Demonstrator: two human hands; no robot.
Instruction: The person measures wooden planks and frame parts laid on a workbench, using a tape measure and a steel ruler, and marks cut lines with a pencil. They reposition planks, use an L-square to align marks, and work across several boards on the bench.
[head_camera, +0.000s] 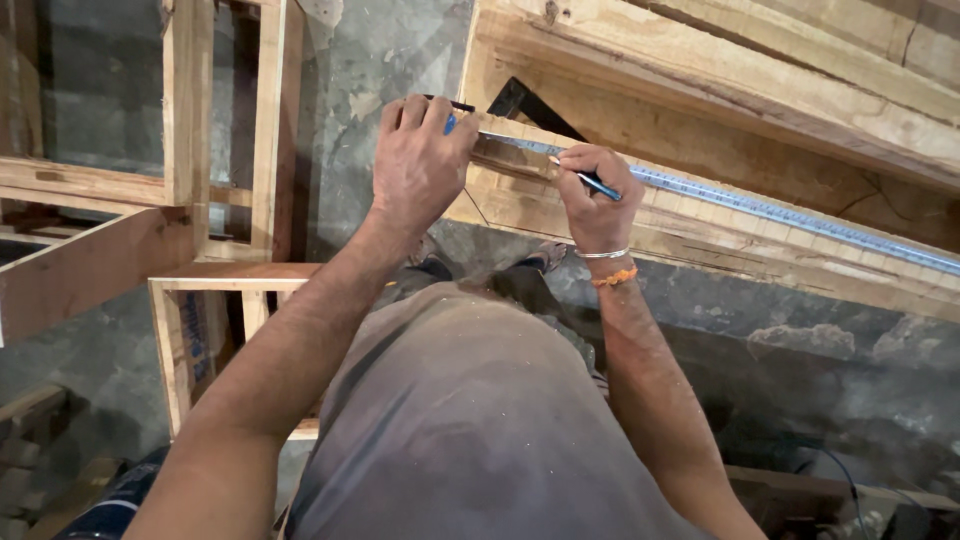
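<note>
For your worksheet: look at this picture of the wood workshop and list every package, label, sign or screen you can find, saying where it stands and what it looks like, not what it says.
Printed marking: on the inner face of the pale wooden frame at lower left, beside the person's left forearm; a small blue patch, too blurred to make out.
No packages, signs or screens show.
The long steel ruler on the plank carries only fine scale marks.

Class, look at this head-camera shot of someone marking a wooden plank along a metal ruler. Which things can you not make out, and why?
- Ruler: head view, near end hidden under the left hand; far end cut by the right edge.
- Pen: its tip and any mark on the plank hidden by the right hand.
- Ruler markings: too small to read.
- Feet: mostly hidden by the torso.
</note>
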